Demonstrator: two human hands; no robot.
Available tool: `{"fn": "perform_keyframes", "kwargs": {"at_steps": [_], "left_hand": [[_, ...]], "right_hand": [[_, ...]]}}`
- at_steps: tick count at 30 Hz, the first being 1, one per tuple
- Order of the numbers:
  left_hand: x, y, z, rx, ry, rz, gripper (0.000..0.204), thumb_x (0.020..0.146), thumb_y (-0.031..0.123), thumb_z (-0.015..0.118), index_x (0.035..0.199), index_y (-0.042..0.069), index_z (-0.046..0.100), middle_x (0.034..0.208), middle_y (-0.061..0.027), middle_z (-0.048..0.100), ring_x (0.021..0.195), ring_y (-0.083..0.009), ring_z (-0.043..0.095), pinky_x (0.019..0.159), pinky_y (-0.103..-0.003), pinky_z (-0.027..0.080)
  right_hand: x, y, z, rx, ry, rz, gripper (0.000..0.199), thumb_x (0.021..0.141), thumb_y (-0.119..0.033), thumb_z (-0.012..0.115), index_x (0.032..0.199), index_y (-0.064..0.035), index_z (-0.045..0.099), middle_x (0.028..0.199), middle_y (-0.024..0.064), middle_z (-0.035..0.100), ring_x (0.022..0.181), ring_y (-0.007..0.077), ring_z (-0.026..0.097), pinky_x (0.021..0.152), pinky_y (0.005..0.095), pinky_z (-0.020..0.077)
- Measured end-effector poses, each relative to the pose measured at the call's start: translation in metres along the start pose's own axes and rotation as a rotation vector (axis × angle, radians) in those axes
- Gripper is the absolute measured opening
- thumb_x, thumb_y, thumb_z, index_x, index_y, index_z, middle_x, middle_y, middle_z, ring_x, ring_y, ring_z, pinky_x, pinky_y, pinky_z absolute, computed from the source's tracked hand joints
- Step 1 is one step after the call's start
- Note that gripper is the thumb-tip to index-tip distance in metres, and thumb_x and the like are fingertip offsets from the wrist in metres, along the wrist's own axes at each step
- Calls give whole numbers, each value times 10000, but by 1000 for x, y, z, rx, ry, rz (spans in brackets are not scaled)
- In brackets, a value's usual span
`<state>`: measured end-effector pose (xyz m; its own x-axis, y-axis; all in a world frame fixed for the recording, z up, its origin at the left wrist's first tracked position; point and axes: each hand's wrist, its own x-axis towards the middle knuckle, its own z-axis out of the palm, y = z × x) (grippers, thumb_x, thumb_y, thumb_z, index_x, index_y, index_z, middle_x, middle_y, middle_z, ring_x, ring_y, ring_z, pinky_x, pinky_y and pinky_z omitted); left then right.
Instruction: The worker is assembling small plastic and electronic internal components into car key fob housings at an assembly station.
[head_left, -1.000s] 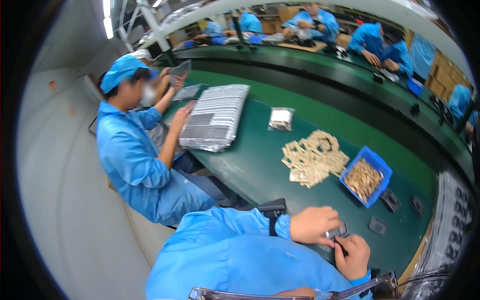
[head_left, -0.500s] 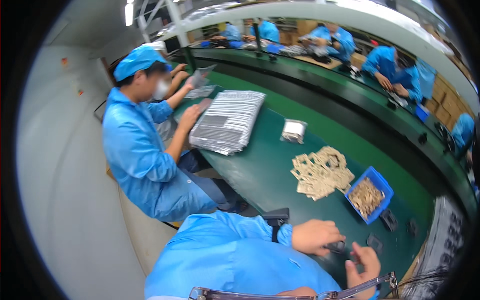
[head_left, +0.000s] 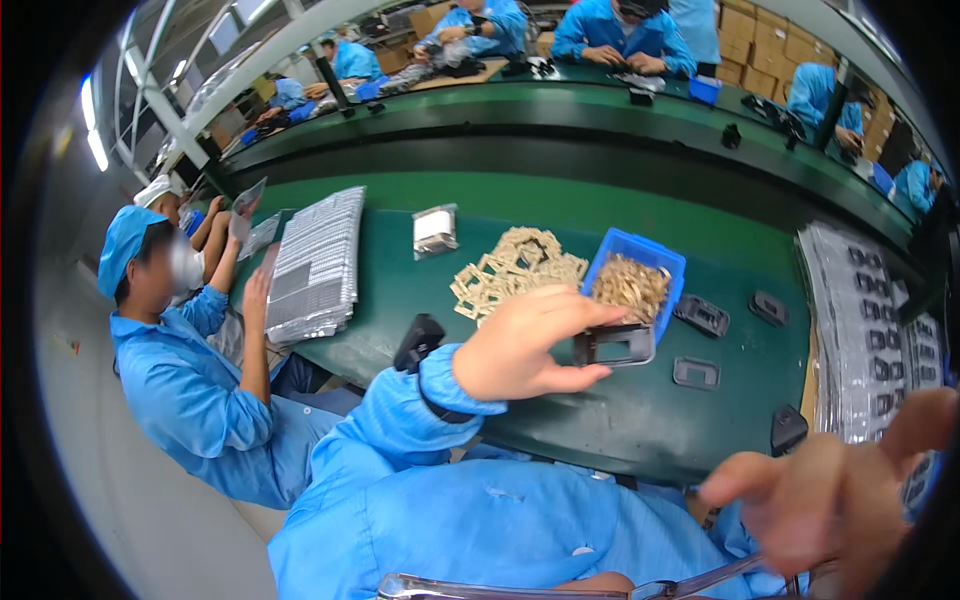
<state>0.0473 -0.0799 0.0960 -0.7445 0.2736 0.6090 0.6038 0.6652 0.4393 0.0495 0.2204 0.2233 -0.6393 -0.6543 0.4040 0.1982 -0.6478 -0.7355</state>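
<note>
My left hand [head_left: 530, 345] is closed on a black rectangular plastic frame [head_left: 640, 346], pinched at one end between thumb and fingers and raised above the table. Through the frame's opening the green table shows. My right hand [head_left: 825, 495] is close to the camera at the lower right, blurred, with its fingers apart and nothing visible in them. Beyond the left hand lie a pile of beige cut-out frames [head_left: 530, 255] and a blue bin [head_left: 672, 268] of small tan pieces [head_left: 630, 285]. More black plastic housings [head_left: 703, 314] lie right of the bin.
The green table [head_left: 560, 425] carries a stack of silvery packed sheets [head_left: 318, 265] and a small clear bag [head_left: 434, 231]. Grey trays of black parts [head_left: 865, 320] stand at the right. A co-worker [head_left: 205, 345] in blue sits at the left; others work across the far bench.
My view has swung to the right. The left hand has lifted from the table with the black frame in it. The right hand has moved away to the right and closer to the camera.
</note>
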Motion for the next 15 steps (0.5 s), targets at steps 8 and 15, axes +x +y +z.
{"fn": "perform_keyframes", "kwargs": {"at_steps": [8,15], "left_hand": [[13,-67,45,-33,268,-56,532,767,170,852,1246,27,670,1127,-125,715,992,-299,676,864,-380,539],[-8,-86,54,-134,338,-224,549,768,167,833,1275,48,657,1129,-112,711,1003,-262,678,807,-343,551]], "right_hand": [[35,31,-32,143,-566,-439,509,1061,-351,546,1483,-91,432,1073,135,693,1318,299,519,1207,543,244],[33,76,-25,-187,-393,-25,850,921,-842,304,1310,-153,614,1485,349,410,1506,443,222,1136,667,306]]}}
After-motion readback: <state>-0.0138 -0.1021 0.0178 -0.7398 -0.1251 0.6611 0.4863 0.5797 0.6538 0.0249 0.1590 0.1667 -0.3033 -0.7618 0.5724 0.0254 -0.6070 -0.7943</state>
